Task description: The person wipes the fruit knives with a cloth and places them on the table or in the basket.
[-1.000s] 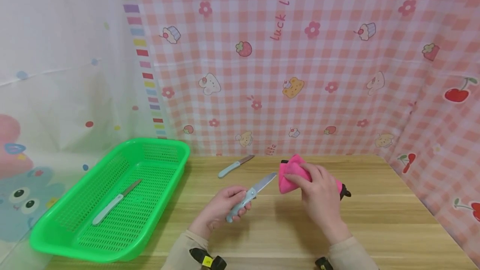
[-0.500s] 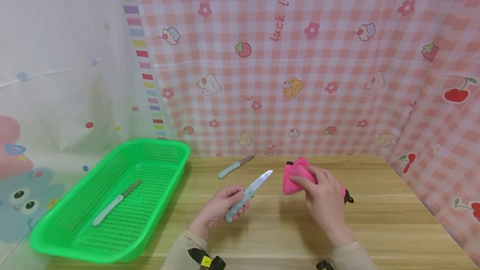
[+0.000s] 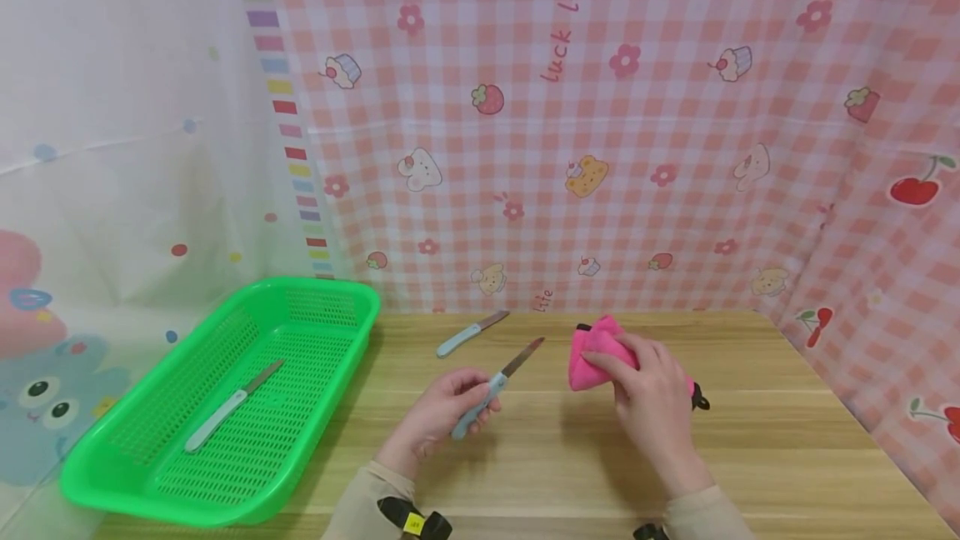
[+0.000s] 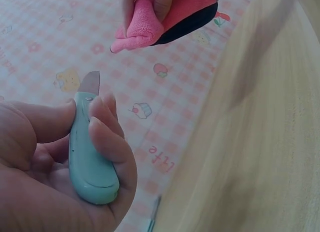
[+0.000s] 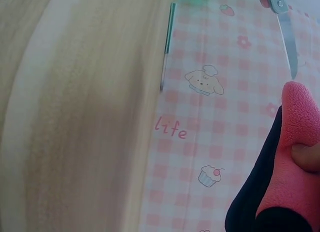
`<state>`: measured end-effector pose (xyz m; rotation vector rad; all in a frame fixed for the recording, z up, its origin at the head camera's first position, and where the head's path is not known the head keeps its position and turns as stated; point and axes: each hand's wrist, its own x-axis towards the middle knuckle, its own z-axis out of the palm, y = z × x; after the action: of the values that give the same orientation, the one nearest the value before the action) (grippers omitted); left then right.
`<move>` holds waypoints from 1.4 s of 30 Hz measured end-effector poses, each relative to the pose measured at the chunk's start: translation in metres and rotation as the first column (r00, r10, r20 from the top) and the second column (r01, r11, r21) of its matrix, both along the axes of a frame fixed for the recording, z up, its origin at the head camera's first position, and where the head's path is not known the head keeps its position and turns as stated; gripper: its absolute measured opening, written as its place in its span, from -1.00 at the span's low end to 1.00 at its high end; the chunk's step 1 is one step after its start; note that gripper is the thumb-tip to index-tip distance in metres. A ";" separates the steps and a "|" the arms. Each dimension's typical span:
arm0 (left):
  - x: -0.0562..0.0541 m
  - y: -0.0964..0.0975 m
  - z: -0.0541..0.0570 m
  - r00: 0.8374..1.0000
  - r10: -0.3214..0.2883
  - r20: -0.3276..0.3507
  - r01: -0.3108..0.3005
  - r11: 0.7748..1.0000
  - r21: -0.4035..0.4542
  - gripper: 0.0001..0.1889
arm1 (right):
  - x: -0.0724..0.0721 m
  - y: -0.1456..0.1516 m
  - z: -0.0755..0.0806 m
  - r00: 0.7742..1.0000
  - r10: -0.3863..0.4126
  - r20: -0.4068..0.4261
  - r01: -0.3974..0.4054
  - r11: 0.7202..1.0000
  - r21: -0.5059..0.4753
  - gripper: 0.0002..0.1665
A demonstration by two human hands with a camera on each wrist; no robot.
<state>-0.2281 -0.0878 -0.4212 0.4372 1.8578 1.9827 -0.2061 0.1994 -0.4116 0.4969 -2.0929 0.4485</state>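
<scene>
My left hand (image 3: pixel 438 415) grips a paring knife (image 3: pixel 480 409) by its light-blue handle, blade pointing up and to the right. The left wrist view shows the thumb on one side of the handle (image 4: pixel 89 157) and curled fingers on the other. To the right, my right hand (image 3: pixel 654 407) pinches a fuzzy pink cloth (image 3: pixel 588 361) with black parts and a black loop at its far end. In the head view a gap separates the cloth from the blade tip. Behind the left hand, a second paring knife (image 3: pixel 459 341) lies on the table.
A green plastic basket (image 3: pixel 352 369) stands at the left, with another light-blue-handled paring knife (image 3: pixel 216 421) inside. The wooden table (image 3: pixel 757 440) meets a pink checked curtain (image 3: pixel 675 132) at its back edge. A pale patterned sheet (image 3: pixel 135 190) hangs behind the basket.
The cloth and my right hand have moved right, away from the blade. In my left hand the knife has turned, so its blade now looks darker and narrower.
</scene>
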 end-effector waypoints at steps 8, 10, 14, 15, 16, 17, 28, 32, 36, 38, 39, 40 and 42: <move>0.002 0.004 0.003 0.990 0.083 -0.114 -0.089 0.995 -0.051 -0.78 | 0.000 0.001 -0.003 1.000 0.003 -0.001 -0.003 1.000 -0.009 -0.39; 0.004 0.006 0.005 0.977 0.118 -0.176 -0.134 0.988 -0.079 -0.78 | 0.001 0.000 -0.003 1.000 0.005 0.001 -0.005 1.000 -0.012 -0.40; 0.007 0.008 0.008 0.931 0.182 -0.317 -0.235 0.962 -0.137 -0.81 | 0.001 0.000 -0.003 1.000 0.006 0.008 -0.006 1.000 -0.015 -0.40; 0.007 0.009 0.009 0.917 0.195 -0.349 -0.259 0.954 -0.148 -0.82 | 0.001 0.000 -0.003 1.000 0.005 0.010 -0.005 1.000 -0.016 -0.40; 0.008 0.010 0.010 0.900 0.206 -0.385 -0.284 0.946 -0.158 -0.83 | 0.001 0.000 -0.003 1.000 0.004 0.010 -0.004 1.000 -0.017 -0.40; 0.008 0.010 0.011 0.881 0.214 -0.423 -0.309 0.936 -0.168 -0.84 | 0.001 0.000 -0.003 1.000 0.002 0.011 -0.002 1.000 -0.018 -0.40; 0.013 0.015 0.012 0.580 0.217 -0.785 -0.566 0.801 -0.197 -0.80 | 0.002 0.001 -0.003 1.000 0.003 -0.006 -0.003 0.999 -0.032 -0.38; 0.012 0.015 0.011 0.391 0.156 -0.907 -0.665 0.730 -0.161 -0.77 | 0.003 0.001 -0.002 1.000 0.000 -0.015 -0.001 0.999 -0.037 -0.38; 0.011 0.015 0.011 0.194 0.102 -0.976 -0.733 0.676 -0.075 -0.73 | 0.004 0.000 0.000 1.000 0.002 -0.027 -0.003 0.999 -0.038 -0.39; 0.010 0.015 0.011 0.129 0.086 -0.988 -0.753 0.657 -0.041 -0.72 | 0.004 0.000 0.000 0.999 0.008 -0.031 -0.009 0.999 -0.041 -0.40; 0.010 0.015 0.011 0.106 0.080 -0.991 -0.761 0.648 -0.029 -0.71 | 0.004 0.000 0.001 0.999 0.009 -0.032 -0.010 0.999 -0.044 -0.40; 0.011 0.015 0.011 0.088 0.073 -0.993 -0.766 0.642 -0.021 -0.71 | 0.004 0.000 0.001 0.999 0.009 -0.031 -0.010 0.999 -0.046 -0.41; 0.011 0.016 0.012 0.048 0.056 -0.997 -0.778 0.629 -0.003 -0.72 | 0.005 0.000 0.002 1.000 0.008 -0.030 -0.010 0.999 -0.048 -0.42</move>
<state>-0.2172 -0.0717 -0.4092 1.2456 3.7357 1.0926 -0.2011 0.1989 -0.4095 0.4820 -2.0471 0.4930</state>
